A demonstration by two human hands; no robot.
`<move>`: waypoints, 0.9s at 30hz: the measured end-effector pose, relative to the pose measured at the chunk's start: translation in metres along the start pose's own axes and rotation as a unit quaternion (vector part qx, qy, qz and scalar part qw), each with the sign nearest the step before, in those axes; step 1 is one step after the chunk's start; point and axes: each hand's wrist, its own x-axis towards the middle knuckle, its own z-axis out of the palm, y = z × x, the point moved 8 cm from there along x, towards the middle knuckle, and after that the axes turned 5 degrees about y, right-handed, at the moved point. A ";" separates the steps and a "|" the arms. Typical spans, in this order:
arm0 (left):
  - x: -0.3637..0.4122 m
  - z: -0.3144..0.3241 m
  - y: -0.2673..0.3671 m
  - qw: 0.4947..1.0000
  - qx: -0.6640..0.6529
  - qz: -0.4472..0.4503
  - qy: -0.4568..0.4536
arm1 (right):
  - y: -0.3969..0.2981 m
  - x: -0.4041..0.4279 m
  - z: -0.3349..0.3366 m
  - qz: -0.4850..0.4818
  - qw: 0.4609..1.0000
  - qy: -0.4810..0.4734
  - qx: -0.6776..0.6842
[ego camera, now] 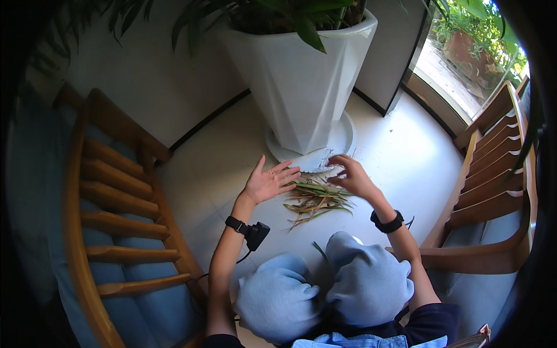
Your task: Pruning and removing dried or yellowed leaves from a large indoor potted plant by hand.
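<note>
My left hand is held palm up with its fingers spread. Small reddish-brown crumbs stick to the palm and finger bases. Its fingertips reach over the left edge of a pile of cut leaves, green and dried brown, on the floor. Above the pile's right side is my right hand, fingers curled and apart. Thin dry wisps show by its fingertips; whether they touch is unclear. Just beyond both hands, a tall white faceted planter stands in a round white saucer.
Slatted wooden chairs with blue-grey cushions flank me, one chair at left, another at right. Leaves overhang the planter's rim. A loose green leaf piece lies near my knees. Black straps circle both wrists, with a box on the left.
</note>
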 end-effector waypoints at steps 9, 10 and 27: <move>0.031 0.007 -0.042 0.992 -0.123 -0.004 -0.016 | -0.021 -0.016 0.132 -0.293 0.914 -0.071 -0.272; 0.033 -0.004 -0.052 0.992 -0.124 -0.004 -0.012 | -0.003 -0.020 0.138 -0.267 0.921 -0.058 -0.277; 0.066 -0.103 -0.130 0.969 -0.187 -0.043 0.157 | 0.071 -0.057 0.156 -0.191 0.953 -0.134 -0.194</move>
